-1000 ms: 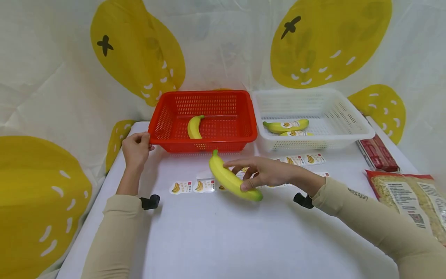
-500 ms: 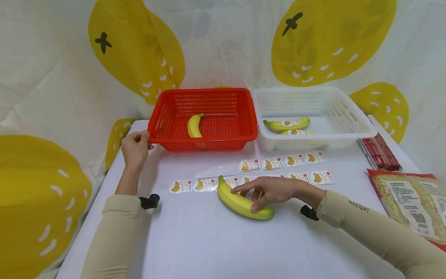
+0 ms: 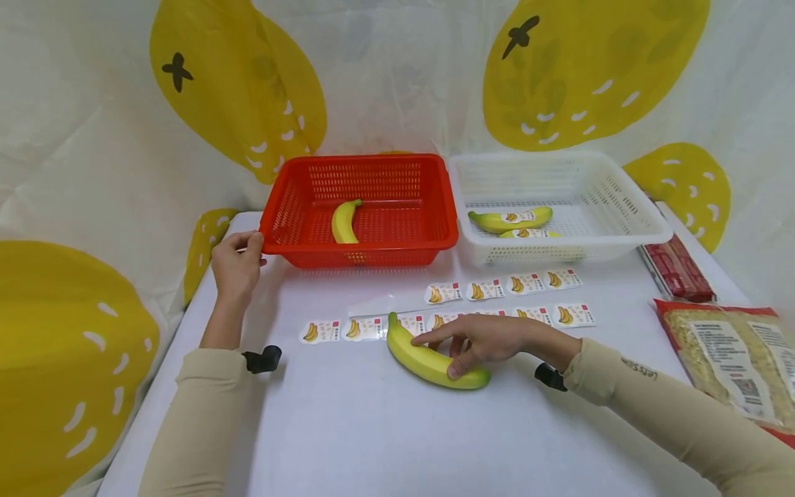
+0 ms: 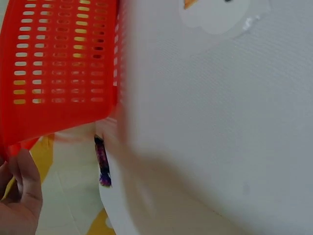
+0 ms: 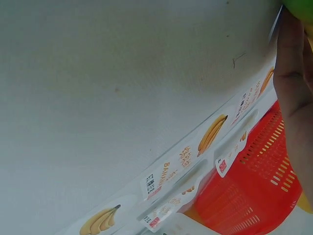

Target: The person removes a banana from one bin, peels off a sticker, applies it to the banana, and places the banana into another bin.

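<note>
In the head view, my left hand [image 3: 236,268] pinches the front left corner of the red basket [image 3: 366,257]. That basket contains one yellow banana [image 3: 343,222] with no sticker showing. My right hand [image 3: 484,338] holds another plain banana [image 3: 415,357] on the white table, thumb on its near side and fingers over the top. Its stem end points up and left, covering part of a row of banana stickers [image 3: 320,332]. At the top corner of the right wrist view, only the banana's green tip [image 5: 299,9] and part of the hand appear.
Right of the red basket stands a white basket [image 3: 565,246] with two bananas bearing stickers. A shorter sticker strip [image 3: 486,290] lies in front of it. At the right edge are a dark red package [image 3: 677,270] and a bag of grain [image 3: 727,359].
My right hand has brought the banana down and slightly right, from in front of the red basket onto the table. My left hand keeps its grip on the red basket's corner.
</note>
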{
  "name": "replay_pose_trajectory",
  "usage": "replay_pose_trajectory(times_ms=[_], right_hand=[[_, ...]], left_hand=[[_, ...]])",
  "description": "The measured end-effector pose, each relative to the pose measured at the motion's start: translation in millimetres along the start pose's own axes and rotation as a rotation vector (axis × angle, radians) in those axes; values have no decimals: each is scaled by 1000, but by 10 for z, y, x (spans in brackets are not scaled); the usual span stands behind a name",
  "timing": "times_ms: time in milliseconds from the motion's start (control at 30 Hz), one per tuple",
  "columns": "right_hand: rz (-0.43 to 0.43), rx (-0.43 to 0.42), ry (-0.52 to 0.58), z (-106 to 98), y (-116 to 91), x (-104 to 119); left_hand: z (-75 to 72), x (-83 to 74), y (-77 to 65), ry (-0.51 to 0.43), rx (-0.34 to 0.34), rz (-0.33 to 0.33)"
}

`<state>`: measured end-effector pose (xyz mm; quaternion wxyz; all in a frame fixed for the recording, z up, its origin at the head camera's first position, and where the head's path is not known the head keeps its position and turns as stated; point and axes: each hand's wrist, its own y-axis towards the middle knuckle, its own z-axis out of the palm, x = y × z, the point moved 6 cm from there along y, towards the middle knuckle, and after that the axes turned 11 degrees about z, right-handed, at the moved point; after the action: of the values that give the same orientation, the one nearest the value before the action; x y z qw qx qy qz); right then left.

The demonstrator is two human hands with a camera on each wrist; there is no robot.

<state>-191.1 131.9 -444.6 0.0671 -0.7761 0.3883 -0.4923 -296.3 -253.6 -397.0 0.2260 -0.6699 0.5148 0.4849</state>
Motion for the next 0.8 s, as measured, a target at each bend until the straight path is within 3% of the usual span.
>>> replay_pose_trajectory(times_ms=[100, 200, 267, 333, 400, 500, 600, 700, 800], right_hand=[[-11, -1, 4, 1, -11, -2], [-12, 0, 9, -1, -19, -16], [-11, -1, 10, -6, -27, -30], [-13, -2, 9, -8, -32, -39], [-15, -2, 2, -11, -34, -46], [-17, -4, -5, -15, -29, -47], [-19, -3, -3, -14, -21, -45], [-13, 0, 4, -3, -14, -42], [-10, 3, -7, 4, -5, -24]], left_hand=[[-23, -91, -19, 42, -67, 101], [7, -320, -130, 48, -166, 327], [117, -527, -280, 31, -169, 505], [315, -713, -462, 7, -61, 643], [580, -850, -643, 18, 139, 706], [1018, -913, -855, 107, 483, 661], [1399, -863, -952, 239, 741, 570], [1707, -797, -962, 309, 889, 502], [1923, -753, -964, 333, 980, 429]])
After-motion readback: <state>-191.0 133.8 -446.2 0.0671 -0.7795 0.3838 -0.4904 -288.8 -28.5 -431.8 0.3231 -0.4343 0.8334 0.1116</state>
